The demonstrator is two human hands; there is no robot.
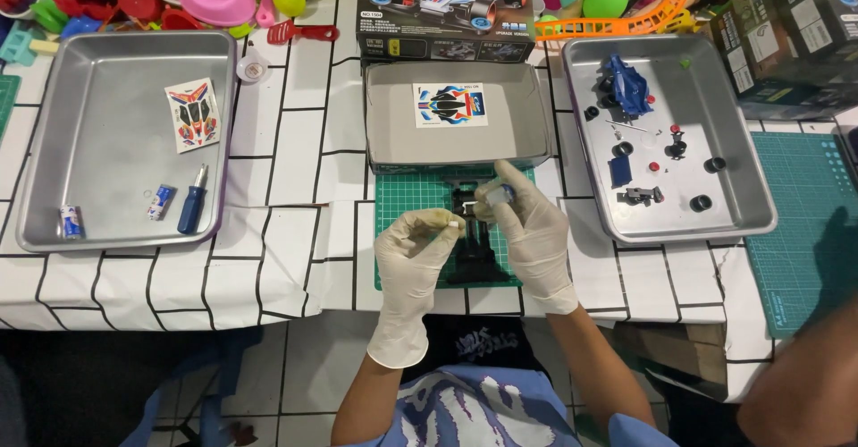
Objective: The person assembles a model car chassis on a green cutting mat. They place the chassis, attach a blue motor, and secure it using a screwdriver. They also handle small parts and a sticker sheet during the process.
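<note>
- Head view: the right hand (pixel 529 232) pinches a small battery with a blue band (pixel 500 194) at its fingertips; this grip is narrow and closed on the battery.
- The left hand (pixel 413 259) is curled shut on a small pale part; what it is, I cannot tell.
- The black toy car chassis (pixel 471 241) lies on the green cutting mat (pixel 393 198), just below and between both grips, its long axis running away from the person. The right hand is nearer to it.
</note>
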